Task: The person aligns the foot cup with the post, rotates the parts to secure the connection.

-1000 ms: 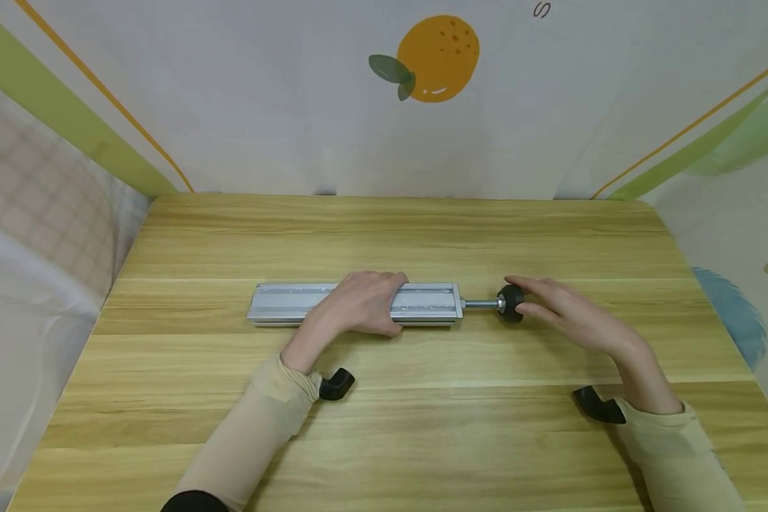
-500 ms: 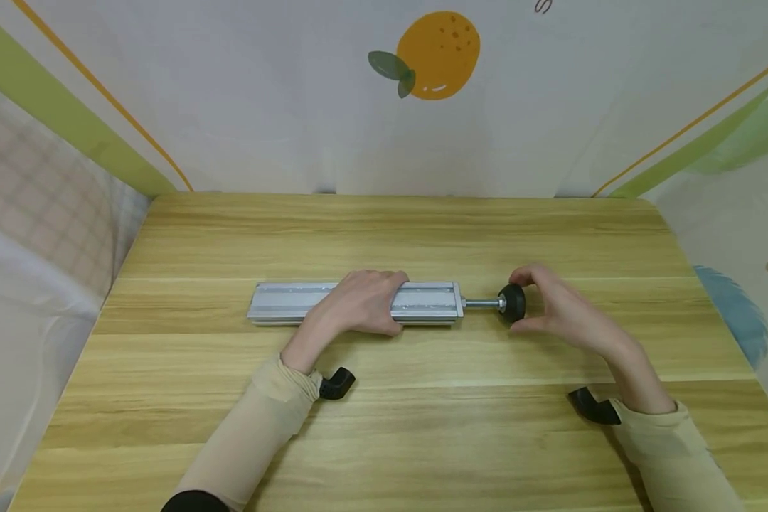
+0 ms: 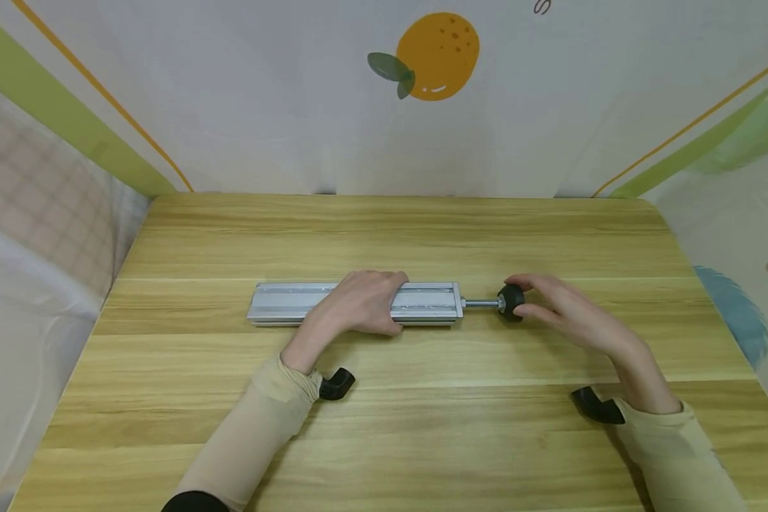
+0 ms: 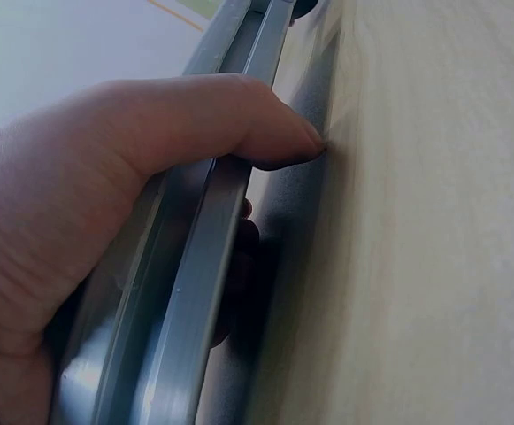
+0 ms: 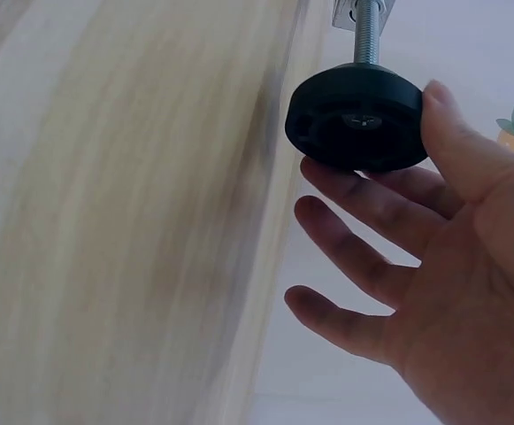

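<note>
A silver aluminium profile (image 3: 422,301) lies lengthwise on the wooden table. From its right end a levelling foot sticks out, with a threaded rod (image 3: 482,304), a nut and a round black base (image 3: 509,303). My left hand (image 3: 361,302) lies across the middle of the profile and grips it; in the left wrist view the thumb (image 4: 279,133) reaches over its near side. With thumb and fingers my right hand (image 3: 572,313) holds the black base by its edge. The right wrist view shows the hollow underside of the base (image 5: 358,119), with the other fingers spread below it.
The wooden table (image 3: 397,434) ends at a white cloth (image 3: 262,107) printed with an orange. Black curved pieces (image 3: 337,384) stick out from both sleeve cuffs.
My right hand's fingers opened wider around the black base, then turned and closed in on it again. The left hand and the profile have stayed in place.
</note>
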Motion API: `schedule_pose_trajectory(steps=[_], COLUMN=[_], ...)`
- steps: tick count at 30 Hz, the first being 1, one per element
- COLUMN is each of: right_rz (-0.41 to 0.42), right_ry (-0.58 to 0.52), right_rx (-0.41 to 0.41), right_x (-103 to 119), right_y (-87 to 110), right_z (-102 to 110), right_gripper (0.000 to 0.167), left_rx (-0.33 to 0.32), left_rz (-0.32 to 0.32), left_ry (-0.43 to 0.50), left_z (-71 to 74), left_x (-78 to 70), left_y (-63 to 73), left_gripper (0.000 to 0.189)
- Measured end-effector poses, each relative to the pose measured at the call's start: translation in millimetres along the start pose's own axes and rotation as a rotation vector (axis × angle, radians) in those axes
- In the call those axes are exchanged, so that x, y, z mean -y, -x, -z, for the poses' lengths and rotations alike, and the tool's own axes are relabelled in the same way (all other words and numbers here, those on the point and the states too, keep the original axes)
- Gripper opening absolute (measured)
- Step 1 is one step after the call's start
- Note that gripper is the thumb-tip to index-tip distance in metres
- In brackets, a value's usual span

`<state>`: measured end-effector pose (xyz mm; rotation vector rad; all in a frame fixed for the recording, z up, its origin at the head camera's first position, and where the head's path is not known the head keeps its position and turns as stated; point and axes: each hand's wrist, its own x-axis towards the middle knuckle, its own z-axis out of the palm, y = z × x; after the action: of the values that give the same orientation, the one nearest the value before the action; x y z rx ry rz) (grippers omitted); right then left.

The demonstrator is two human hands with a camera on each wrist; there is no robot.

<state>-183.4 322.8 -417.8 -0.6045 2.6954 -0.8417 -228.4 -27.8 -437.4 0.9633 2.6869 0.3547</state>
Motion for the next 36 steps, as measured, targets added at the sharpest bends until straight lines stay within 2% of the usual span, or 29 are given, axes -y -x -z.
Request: schedule_pose_trajectory(steps=[5,10,15,21,28,33,36], right_rz=[-0.034,-0.039,-0.029,0.018,0.017,0.006,-0.009], right_ry=[-0.009,-0.024,-0.05,0.01,-0.013,-0.045,-0.062], right_rx=[0.048,0.05,0.013,-0.05,-0.051,-0.02,0.016], right_x=[-0.9,-2.0,-1.5,-1.4,-3.3,-4.7,-5.3], right_y=[0.6,0.1,-1.9,-8.0,-6.5,-2.7,-1.2], right_z=[0.9,-0.5,-2.9,-9.5,-8.2,-4.2,-2.2], right_gripper=[0.055,0.057,0.067,0.077,0.07,0.055,0.053], left_rx=[0.0,0.002,-0.001,-0.01,-0.022,-0.017,-0.01], left_rz=[0.002,0.002,-0.001,-0.009,-0.016,-0.011,-0.007], left_ry=[0.001,-0.002,-0.005,-0.009,-0.018,-0.013,-0.006], left_z=[-0.5,-1.3,-1.3,-0.6,-0.7,-0.6,-0.5], left_x=[0.9,1.0,1.1,1.1,0.4,0.4,0.4], left_y=[-0.3,-0.4,-0.1,0.5,0.2,0.7,1.1], left_gripper=[0.069,0.069,0.071,0.066,0.063,0.062,0.062])
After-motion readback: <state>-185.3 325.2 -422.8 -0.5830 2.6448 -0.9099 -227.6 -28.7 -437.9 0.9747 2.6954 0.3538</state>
